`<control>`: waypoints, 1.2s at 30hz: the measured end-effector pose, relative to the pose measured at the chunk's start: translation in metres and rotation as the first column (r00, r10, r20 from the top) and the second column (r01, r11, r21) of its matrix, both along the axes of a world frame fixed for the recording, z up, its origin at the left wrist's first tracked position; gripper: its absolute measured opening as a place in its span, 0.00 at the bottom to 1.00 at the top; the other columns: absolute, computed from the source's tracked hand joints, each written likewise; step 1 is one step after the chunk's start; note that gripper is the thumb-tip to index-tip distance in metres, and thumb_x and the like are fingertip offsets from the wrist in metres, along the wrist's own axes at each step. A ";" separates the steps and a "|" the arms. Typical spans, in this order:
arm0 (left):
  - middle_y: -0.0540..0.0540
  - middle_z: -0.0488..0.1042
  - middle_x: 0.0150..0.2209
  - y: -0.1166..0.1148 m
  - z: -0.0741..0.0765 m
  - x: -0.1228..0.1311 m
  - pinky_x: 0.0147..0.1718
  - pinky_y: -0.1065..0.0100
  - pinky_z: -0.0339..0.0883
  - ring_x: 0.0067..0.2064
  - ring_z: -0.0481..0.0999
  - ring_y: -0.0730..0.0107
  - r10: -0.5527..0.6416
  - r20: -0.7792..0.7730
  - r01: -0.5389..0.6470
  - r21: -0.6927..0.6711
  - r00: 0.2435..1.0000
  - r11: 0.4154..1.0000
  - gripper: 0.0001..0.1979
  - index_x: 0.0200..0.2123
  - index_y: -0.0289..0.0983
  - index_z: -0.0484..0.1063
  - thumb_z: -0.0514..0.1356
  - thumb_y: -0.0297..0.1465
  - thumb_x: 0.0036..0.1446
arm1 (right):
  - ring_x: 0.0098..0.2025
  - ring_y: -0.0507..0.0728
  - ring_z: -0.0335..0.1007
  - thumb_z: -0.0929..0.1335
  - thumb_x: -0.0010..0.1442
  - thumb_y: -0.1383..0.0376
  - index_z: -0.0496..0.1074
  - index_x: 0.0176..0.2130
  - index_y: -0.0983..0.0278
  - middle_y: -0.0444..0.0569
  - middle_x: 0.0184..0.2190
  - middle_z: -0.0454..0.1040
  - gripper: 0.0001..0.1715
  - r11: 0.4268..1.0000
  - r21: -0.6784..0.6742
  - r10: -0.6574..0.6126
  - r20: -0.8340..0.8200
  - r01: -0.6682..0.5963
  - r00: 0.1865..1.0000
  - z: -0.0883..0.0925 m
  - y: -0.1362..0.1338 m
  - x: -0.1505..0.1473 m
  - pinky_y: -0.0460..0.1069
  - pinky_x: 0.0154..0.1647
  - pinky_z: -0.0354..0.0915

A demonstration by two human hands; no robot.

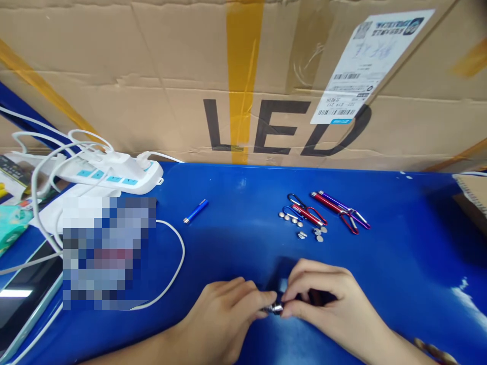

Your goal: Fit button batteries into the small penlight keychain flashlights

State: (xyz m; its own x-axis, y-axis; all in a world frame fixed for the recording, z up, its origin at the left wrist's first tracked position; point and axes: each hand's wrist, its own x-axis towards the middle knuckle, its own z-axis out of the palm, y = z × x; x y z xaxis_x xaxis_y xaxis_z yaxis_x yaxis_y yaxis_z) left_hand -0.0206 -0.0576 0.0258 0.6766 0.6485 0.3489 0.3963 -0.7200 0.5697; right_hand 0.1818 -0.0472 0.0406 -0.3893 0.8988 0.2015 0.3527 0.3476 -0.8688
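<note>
My left hand [232, 314] is closed around a small dark flashlight [274, 307] with a shiny metal end, most of it hidden in the fingers. At that metal end, my right hand [323, 291] pinches with thumb and forefinger; whether it holds a separate part there, I cannot tell. Beyond the hands lie several silver button cells [318, 234], some in a row. Behind those cells are a short red flashlight [306, 214] with a carabiner, a long red one [329, 203] and a purple one [338, 202]. A blue penlight [196, 211] lies apart, farther left.
A white power strip [117, 173] with tangled cables sits at the back left. A pixelated patch and a dark-screened device [32, 294] are below it. A large cardboard box [171, 76] stands along the table's back edge. A notebook [474, 190] lies at the right.
</note>
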 end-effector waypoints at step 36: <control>0.49 0.70 0.24 -0.001 0.007 0.002 0.19 0.72 0.63 0.22 0.69 0.71 0.015 -0.129 -0.007 0.060 0.991 0.998 0.15 0.39 0.35 0.65 0.40 0.27 0.67 | 0.18 0.47 0.61 0.74 0.49 0.59 0.72 0.20 0.66 0.44 0.19 0.71 0.15 0.964 -0.260 -0.045 0.020 0.049 0.999 0.000 -0.011 -0.011 0.41 0.17 0.58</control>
State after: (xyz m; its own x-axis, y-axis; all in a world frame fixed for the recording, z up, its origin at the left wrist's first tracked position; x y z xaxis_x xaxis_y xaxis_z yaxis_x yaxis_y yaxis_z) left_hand -0.0183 -0.0582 0.0328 0.7117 0.6367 0.2967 0.4719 -0.7463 0.4694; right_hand 0.1708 -0.0578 0.0404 -0.3462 0.9370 -0.0474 0.3760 0.0923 -0.9220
